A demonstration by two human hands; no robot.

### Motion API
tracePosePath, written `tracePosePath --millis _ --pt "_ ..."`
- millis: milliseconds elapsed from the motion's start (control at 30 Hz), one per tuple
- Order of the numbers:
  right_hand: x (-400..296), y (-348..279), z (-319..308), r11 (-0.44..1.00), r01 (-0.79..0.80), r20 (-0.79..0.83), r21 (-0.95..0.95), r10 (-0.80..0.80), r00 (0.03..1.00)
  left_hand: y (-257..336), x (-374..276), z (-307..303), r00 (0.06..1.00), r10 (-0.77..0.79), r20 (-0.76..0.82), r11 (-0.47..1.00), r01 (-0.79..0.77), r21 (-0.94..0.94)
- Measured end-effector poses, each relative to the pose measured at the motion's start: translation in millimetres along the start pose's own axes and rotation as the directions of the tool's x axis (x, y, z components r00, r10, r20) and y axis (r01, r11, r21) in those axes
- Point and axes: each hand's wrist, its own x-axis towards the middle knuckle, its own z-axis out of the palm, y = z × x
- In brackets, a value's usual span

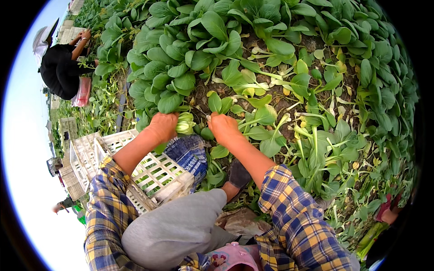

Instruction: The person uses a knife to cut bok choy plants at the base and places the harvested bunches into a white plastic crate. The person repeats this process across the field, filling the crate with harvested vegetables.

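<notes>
My left hand (162, 128) is closed around a green leafy vegetable, bok choy by its look, whose pale trimmed base (185, 123) points right. The hand is above the rim of a white plastic crate (157, 172). My right hand (222, 127) is low over the soil with its fingers bent; something small and pale shows at the fingertips, too small to name. Loose green leaves (218, 103) lie just beyond that hand. Standing bok choy plants (169, 64) grow close in front of my left hand.
A blue printed sack (191, 152) lies beside the crate. More crates (81, 155) stand at left. Discarded leaves (315, 135) cover the soil at right, with dense plants (386, 67) beyond. A person in black (61, 67) crouches at far left; another person's foot (388, 213) shows at lower right.
</notes>
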Motion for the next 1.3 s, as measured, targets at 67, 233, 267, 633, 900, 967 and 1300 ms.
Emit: tracePosePath --millis 67,233,267,633,900,967,1300 --pt "8 -10 3 0.999 -0.036 0.036 0.007 0.036 0.999 -13 1 13 0.998 0.044 -0.044 0.999 -0.046 -0.030" --pt "14 -13 -4 0.994 -0.108 0.167 -0.007 0.108 0.980 -9 2 9 0.998 0.042 -0.046 0.998 -0.045 -0.053" --pt "10 -11 -7 0.995 -0.088 0.215 -0.046 0.096 0.972 -6 -1 7 0.998 0.042 -0.041 0.998 -0.044 -0.041" --pt "-119 40 -53 0.051 0.221 -0.227 0.974 0.217 0.949 53 -57 -88 0.972 0.150 -0.181 0.039 -0.189 -0.981" --pt "-138 37 -83 0.085 0.315 -0.324 0.945 0.353 0.878 96 -54 -85 0.949 0.222 -0.225 -0.163 -0.192 -0.968" --pt "-140 45 -81 0.334 0.306 -0.430 0.892 0.414 0.802 101 -52 -85 0.944 0.211 -0.252 -0.122 -0.230 -0.965" --pt "-138 18 -59 0.191 0.161 -0.221 0.968 0.352 0.910 96 -25 -52 0.919 0.311 -0.241 0.118 -0.289 -0.950"
